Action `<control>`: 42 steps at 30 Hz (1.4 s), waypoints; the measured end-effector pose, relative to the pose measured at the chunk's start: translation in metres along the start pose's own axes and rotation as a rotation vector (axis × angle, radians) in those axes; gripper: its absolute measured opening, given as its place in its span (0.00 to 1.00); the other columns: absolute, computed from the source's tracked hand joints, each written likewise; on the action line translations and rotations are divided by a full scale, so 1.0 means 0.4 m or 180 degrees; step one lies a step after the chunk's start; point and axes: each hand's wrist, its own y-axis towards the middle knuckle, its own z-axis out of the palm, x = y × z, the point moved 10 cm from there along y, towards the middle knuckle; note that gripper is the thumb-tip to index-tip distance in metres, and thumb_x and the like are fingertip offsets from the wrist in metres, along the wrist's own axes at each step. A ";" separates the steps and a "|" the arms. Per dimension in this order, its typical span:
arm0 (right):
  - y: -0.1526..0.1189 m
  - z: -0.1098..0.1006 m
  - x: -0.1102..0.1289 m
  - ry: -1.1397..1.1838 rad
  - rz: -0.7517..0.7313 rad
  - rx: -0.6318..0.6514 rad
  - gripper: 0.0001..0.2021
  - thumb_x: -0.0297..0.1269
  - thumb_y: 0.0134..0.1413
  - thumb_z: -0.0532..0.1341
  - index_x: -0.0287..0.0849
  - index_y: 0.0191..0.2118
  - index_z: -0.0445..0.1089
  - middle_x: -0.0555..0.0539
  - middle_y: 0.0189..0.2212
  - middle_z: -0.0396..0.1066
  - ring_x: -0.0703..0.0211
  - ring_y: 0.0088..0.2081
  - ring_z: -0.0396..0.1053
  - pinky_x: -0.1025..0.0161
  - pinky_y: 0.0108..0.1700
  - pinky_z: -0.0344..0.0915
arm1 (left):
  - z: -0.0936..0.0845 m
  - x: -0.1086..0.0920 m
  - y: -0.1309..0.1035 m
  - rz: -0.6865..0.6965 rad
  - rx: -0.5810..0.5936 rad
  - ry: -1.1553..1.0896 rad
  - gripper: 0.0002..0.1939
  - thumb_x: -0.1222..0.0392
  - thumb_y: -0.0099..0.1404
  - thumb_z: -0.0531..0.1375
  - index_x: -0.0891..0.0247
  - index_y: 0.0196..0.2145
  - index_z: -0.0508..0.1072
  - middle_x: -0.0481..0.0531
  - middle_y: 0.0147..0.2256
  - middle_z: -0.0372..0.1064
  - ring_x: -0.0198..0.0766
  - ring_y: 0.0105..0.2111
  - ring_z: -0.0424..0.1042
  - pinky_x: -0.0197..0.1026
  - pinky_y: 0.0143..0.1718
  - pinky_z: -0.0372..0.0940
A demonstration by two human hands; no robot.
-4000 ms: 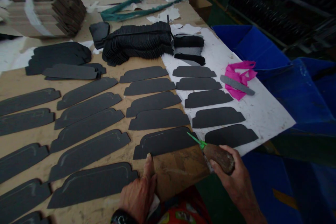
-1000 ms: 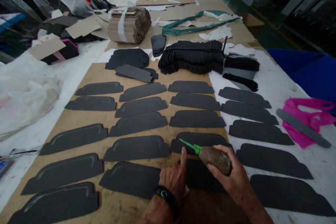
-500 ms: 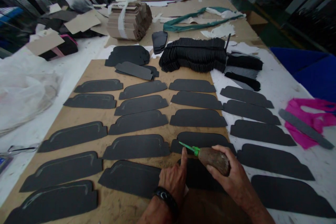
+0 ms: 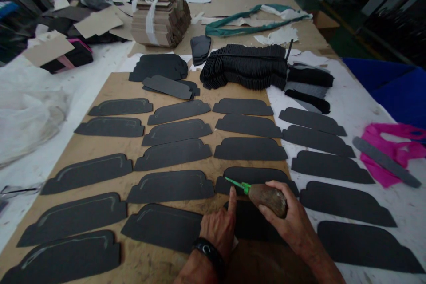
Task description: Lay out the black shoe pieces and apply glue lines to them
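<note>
My right hand (image 4: 289, 213) is wrapped around a brown, stained squeeze bottle (image 4: 268, 199) with a thin green nozzle, tilted to the left. The nozzle tip is over the upper left part of a dark grey shaped piece (image 4: 259, 175); whether it touches cannot be told. My left hand (image 4: 218, 226), with a black bracelet on the wrist, presses its outstretched index fingertip on that piece's lower left edge. Its other fingers are curled and hold nothing visible. Another dark piece (image 4: 249, 222) lies partly hidden beneath my hands.
Rows of similar flat pieces (image 4: 171, 186) cover the brown board (image 4: 133, 208); those on the left bear pale, shiny lines along their upper edges. Behind are a long row of black pieces (image 4: 246, 66), a tied cardboard bundle (image 4: 159, 22) and a green strap (image 4: 233, 30). Pink plastic (image 4: 379, 159) lies right.
The view has shifted slightly, so most things sit a little further left. The nozzle tip has moved very slightly left and up; my left finger stays on the same piece.
</note>
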 end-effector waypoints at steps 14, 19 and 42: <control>-0.001 -0.002 -0.015 0.0121 0.0185 -0.0103 0.21 0.40 0.44 0.60 0.45 0.46 0.59 0.46 0.45 0.64 0.54 0.46 0.64 0.57 0.47 0.62 | 0.000 0.002 0.001 -0.0032 0.0074 -0.0103 0.41 0.75 0.53 0.48 0.65 0.61 0.34 0.58 0.32 0.73 0.48 0.30 0.73 0.47 0.28 0.67; -0.006 -0.010 -0.023 0.0140 0.0224 -0.0146 0.21 0.40 0.44 0.60 0.46 0.46 0.59 0.46 0.46 0.64 0.53 0.47 0.63 0.55 0.48 0.61 | 0.000 0.001 0.002 -0.0027 0.0107 -0.0100 0.42 0.74 0.53 0.50 0.66 0.61 0.33 0.58 0.30 0.73 0.48 0.30 0.73 0.46 0.29 0.66; -0.008 -0.015 -0.033 0.0239 0.0369 -0.0375 0.20 0.40 0.44 0.60 0.46 0.45 0.59 0.46 0.44 0.64 0.53 0.45 0.64 0.55 0.48 0.61 | 0.000 0.003 0.005 0.0033 -0.0011 0.0033 0.41 0.75 0.53 0.51 0.67 0.61 0.35 0.57 0.30 0.73 0.43 0.29 0.73 0.39 0.26 0.62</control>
